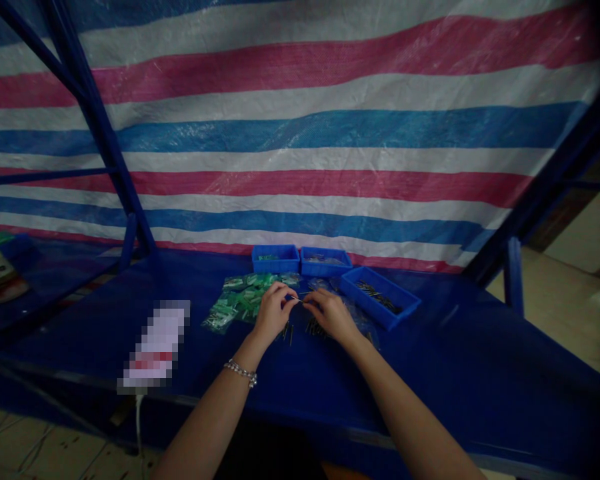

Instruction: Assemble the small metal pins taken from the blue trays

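- Both hands meet mid-table: left hand [273,310] and right hand [330,313] each pinch one thin metal pin [300,301] at the fingertips.
- Loose pins [287,331] lie on the blue table [430,373] just beneath them.
- The right tray [380,297] holds a modest batch of dark pieces.
- The green-part bags [240,300] on the left look full, so I'd judge plenty remains.

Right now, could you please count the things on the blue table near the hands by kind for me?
Blue trays: 3
Heap of green-filled bags: 1
White blurred item: 1
Thin pin pinched between left hand and right hand: 1
Loose dark pins by the hands: too small to count
Total: 6
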The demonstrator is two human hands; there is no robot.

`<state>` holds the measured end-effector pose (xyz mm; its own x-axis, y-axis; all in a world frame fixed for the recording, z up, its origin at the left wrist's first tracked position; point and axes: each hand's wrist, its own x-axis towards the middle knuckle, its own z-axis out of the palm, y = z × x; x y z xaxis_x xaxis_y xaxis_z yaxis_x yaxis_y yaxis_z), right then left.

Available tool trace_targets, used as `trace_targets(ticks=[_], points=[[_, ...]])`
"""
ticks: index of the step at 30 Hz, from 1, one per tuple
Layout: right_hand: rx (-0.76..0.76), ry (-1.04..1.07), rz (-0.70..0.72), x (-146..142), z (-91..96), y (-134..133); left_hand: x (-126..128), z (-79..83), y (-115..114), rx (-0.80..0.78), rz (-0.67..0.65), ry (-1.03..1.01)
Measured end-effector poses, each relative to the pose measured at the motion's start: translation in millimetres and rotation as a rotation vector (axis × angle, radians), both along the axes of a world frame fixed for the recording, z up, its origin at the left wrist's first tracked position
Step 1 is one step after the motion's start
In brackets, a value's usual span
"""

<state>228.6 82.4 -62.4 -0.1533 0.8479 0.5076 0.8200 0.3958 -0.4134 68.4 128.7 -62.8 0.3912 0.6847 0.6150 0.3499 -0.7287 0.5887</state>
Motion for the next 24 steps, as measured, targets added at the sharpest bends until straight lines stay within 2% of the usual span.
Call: trace_targets(ticks=[10,13,15,20,24], points=[[0.057,0.106,0.008,-1.2,2.7,-0.5,1.2,1.0,-0.9,-0.008,0.025,-0.022],[0.126,0.144,-0.049,6.2,6.9,0.3,-0.3,4.5,-0.6,0.008,0.067,-0.043],[0.213,0.17,-0.149,15.0,11.9,-0.4,-2.3,6.4,0.6,0.024,0.113,-0.054],[0.439,0.2,-0.519,40.5,21.6,-5.0,-8.1,7.5,5.2,0.045,0.22,-0.09],[0.494,0.226,-0.726,56.2,22.2,-7.5,-10.4,6.8,7.6,0.048,0.255,-0.106]])
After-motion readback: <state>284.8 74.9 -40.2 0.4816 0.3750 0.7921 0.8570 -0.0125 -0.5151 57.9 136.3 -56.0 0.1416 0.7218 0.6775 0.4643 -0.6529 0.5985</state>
